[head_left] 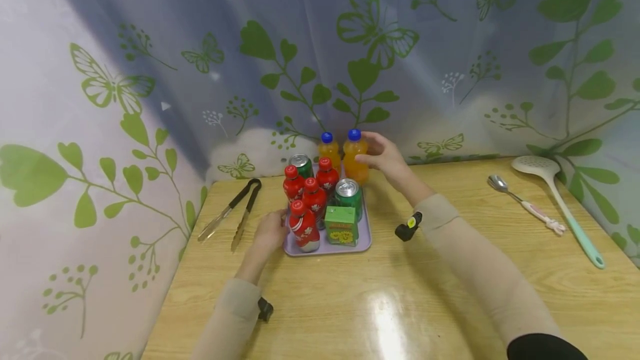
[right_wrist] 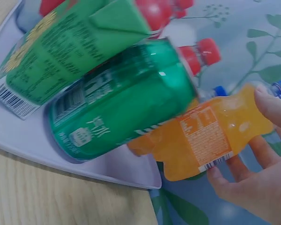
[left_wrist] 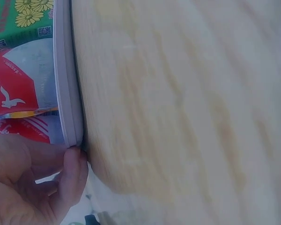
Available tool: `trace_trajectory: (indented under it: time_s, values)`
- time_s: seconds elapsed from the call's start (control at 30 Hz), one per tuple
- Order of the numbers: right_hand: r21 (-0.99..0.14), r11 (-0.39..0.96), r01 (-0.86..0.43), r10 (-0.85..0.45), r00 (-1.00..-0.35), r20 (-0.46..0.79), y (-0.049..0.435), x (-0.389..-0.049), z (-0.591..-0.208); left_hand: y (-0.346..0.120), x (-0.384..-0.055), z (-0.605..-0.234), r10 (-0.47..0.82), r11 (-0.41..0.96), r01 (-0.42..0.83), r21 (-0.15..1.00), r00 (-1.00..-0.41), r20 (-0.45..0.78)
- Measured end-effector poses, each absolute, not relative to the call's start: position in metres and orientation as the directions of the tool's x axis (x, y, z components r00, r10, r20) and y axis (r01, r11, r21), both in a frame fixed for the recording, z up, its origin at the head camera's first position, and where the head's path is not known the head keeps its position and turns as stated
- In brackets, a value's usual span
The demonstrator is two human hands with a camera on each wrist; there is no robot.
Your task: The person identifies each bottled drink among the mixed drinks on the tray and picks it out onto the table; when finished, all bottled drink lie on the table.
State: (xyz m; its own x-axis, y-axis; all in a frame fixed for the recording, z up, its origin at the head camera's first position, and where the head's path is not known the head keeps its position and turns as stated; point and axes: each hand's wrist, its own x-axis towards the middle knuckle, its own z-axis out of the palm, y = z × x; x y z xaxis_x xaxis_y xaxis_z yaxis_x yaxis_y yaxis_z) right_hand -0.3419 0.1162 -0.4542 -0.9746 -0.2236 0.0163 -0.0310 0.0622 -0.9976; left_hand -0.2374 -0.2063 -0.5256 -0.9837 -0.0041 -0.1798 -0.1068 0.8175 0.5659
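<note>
The left hand (head_left: pixel 271 230) pinches the near-left rim of the lilac tray (head_left: pixel 364 239); the right hand (head_left: pixel 387 159) grips an orange drink bottle (head_left: pixel 356 166) at the tray's far right corner. Between the hands stand a second orange bottle (head_left: pixel 327 149), four red bottles (head_left: pixel 315 203), two green cans (head_left: pixel 348 205) and a green carton (head_left: pixel 341 228). Tongs (head_left: pixel 249 207) lie left of the left hand; a spoon (head_left: pixel 535 211) and skimmer (head_left: pixel 565 207) lie well right of the right hand on the bench (head_left: pixel 450 204).

On the tray (right_wrist: pixel 98 168) I catch white characters (right_wrist: pixel 97 127), seemingly ending in 水, on one green can (right_wrist: pixel 124 101). Near edge of the tray now: the green carton (right_wrist: pixel 65 56) gives me a barcode (right_wrist: pixel 13 99), small print blurred. Far right corner: my orange bottle (right_wrist: pixel 210 133), barcoded, fine print illegible.
</note>
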Motion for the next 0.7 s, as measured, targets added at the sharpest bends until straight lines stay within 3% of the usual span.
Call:
trace_trajectory:
  time_s: [0.27,0.7]
  values:
    - [-0.997,-0.045,0.068,-0.313,-0.948,-0.051,0.139,-0.343,-0.444,-0.206,-0.237,-0.525,-0.008,0.822,-0.109,0.559,-0.984,-0.18]
    - [-0.988,-0.119,0.098,-0.403,-0.914,-0.042,0.185,-0.341,-0.436,-0.206,-0.237,-0.524,-0.014,0.826,-0.118,0.551,-0.982,-0.189]
